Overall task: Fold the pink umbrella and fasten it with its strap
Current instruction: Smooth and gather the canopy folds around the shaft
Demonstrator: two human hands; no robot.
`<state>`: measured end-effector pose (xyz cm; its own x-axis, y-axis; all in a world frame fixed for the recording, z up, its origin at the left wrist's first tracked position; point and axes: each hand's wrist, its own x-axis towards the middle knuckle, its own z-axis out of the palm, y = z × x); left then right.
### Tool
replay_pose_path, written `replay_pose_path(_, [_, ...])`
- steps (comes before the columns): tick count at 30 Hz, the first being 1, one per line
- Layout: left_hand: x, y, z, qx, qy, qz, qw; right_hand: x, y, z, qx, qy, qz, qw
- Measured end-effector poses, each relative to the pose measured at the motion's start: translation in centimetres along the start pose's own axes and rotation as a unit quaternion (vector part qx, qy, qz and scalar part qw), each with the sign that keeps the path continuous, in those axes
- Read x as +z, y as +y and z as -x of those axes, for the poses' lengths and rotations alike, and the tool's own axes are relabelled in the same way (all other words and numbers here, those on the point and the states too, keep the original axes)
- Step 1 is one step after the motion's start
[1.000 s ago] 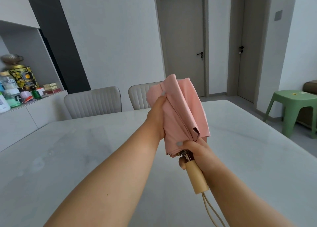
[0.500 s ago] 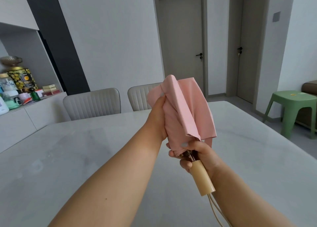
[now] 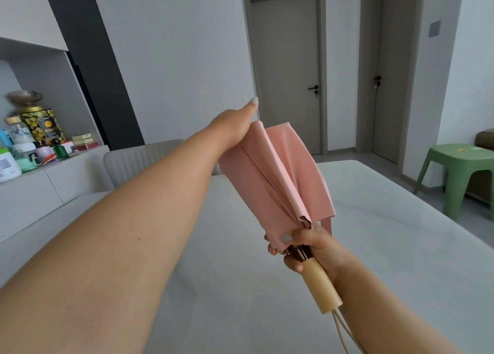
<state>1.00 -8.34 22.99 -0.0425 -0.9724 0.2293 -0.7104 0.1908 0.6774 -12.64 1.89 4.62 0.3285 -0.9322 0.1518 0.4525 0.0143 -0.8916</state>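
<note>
The right hand (image 3: 312, 249) grips the pink umbrella (image 3: 278, 177) above its wooden handle (image 3: 319, 286) to steady it, while the left hand (image 3: 235, 127), thumb straight, gathers the canopy folds; its fingers are hidden.

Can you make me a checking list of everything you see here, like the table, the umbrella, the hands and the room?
Surface: pale marble-look table, bare where visible.
Job's things: pink umbrella collapsed, canopy loose and unrolled; pink strap hanging unfastened; wooden handle.
Clutter: tins, jars and bottles on the side shelf.
Grippers: right hand grips the umbrella at the canopy's base, above the handle; left hand rests against the canopy's far end, fingers mostly hidden.
Cables: beige wrist cord dangling from the handle.
Surroundings: grey chair, two closed doors, green stool.
</note>
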Motion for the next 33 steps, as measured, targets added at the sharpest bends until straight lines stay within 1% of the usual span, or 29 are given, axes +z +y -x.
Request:
replay_pose_path(2, [-0.7, 0.1, -0.4, 0.003, -0.042, 0.010, 0.999, 0.0, 0.1, -0.1, 0.007, 0.002, 0.002, 1.000])
replay_pose_path(3, [-1.1, 0.2, -0.4, 0.004, -0.072, 0.032, 0.997, 0.0, 0.2, -0.1, 0.011, 0.003, -0.002, 1.000])
replay_pose_path(5, [-2.0, 0.5, -0.1, -0.001, -0.127, 0.123, 0.984, -0.1, 0.3, -0.3, 0.021, 0.006, -0.021, 1.000])
replay_pose_path(7, [-2.8, 0.6, 0.3, -0.009, -0.166, 0.222, 0.961, -0.2, 0.3, -0.4, 0.025, 0.012, -0.034, 0.999])
replay_pose_path(8, [-2.9, 0.4, 0.1, -0.002, -0.174, 0.231, 0.957, -0.3, 0.3, -0.4, 0.025, 0.014, -0.035, 0.999])
replay_pose_path(11, [-2.7, 0.2, 0.1, 0.015, -0.166, 0.160, 0.973, -0.3, 0.3, -0.4, 0.028, 0.013, -0.033, 0.999])
replay_pose_path(12, [-2.7, 0.2, 0.2, 0.013, -0.168, 0.171, 0.971, -0.3, 0.4, -0.4, 0.029, 0.015, -0.030, 0.999])
replay_pose_path(15, [-2.9, 0.1, 0.4, 0.009, -0.172, 0.263, 0.949, -0.1, 0.3, -0.3, 0.023, 0.018, -0.026, 0.999])
replay_pose_path(16, [-2.9, 0.0, 0.4, 0.011, -0.170, 0.275, 0.946, -0.2, 0.3, -0.3, 0.021, 0.019, -0.024, 0.999])
replay_pose_path(20, [-2.5, 0.0, 0.6, 0.014, -0.154, 0.246, 0.957, -0.2, 0.4, -0.3, 0.031, 0.034, 0.003, 0.999])
replay_pose_path(22, [-2.5, 0.4, 0.7, 0.017, -0.137, 0.235, 0.962, -0.2, 0.5, -0.3, 0.036, 0.037, 0.025, 0.998])
replay_pose_path(25, [-2.4, 0.5, 0.9, 0.013, -0.112, 0.248, 0.962, -0.1, 0.3, -0.1, 0.036, 0.032, 0.041, 0.998])
replay_pose_path(26, [-2.4, 0.4, 0.9, 0.007, -0.102, 0.236, 0.966, -0.1, 0.3, -0.2, 0.037, 0.031, 0.043, 0.998])
replay_pose_path(28, [-2.2, 0.4, 1.0, -0.006, -0.060, 0.179, 0.982, -0.1, 0.3, -0.2, 0.040, 0.032, 0.044, 0.998])
replay_pose_path(29, [-2.1, 0.4, 1.0, -0.010, -0.045, 0.172, 0.984, -0.2, 0.4, -0.3, 0.041, 0.032, 0.043, 0.998])
replay_pose_path(33, [-2.2, 0.3, 1.1, -0.023, -0.050, 0.281, 0.958, -0.3, 0.5, -0.2, 0.037, 0.027, 0.038, 0.998])
